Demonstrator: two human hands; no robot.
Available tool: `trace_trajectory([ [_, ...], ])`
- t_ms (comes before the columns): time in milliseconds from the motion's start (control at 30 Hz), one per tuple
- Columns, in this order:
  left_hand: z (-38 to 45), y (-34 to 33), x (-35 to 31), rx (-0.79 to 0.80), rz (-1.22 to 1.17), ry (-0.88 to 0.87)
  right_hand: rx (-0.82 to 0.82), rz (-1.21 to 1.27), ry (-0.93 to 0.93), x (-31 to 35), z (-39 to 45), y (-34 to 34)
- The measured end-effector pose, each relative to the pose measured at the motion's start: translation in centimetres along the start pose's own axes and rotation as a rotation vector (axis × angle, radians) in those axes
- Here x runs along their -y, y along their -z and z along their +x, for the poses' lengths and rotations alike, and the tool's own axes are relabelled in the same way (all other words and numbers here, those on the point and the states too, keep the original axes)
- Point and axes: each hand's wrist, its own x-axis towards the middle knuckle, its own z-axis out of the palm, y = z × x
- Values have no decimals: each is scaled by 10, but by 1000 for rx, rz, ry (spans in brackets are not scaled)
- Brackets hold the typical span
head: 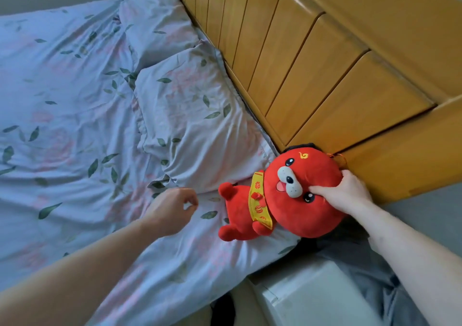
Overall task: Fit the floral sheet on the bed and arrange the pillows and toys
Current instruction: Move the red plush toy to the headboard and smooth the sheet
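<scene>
Right hand (343,193) gripping red plush toy's (287,198) head beside pillow (192,123) on floral sheet (62,101); left hand (172,209) loosely curled, empty

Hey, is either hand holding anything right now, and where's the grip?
The right hand grips the red plush toy by its big round head, fingers pressed into the face. The left hand holds nothing, loosely curled above the floral sheet.

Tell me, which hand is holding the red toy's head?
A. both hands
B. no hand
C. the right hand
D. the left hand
C: the right hand grips the red toy by its head beside the headboard, while the left hand hovers over the sheet holding nothing.
</scene>
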Motion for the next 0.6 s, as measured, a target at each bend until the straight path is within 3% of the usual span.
trace_trajectory([
  [133,-24,10,36,8,24,125,-103,-31,246,20,0,24],
  [200,-38,13,51,8,45,164,-133,-95,282,32,3,31],
  [367,-70,19,68,58,72,181,-158,-315,157,44,-3,16],
  [467,-98,32,79,80,43,211,-219,-278,343,71,-52,-17],
  [600,-148,59,93,82,-2,311,59,-190,528,114,-148,-73],
])
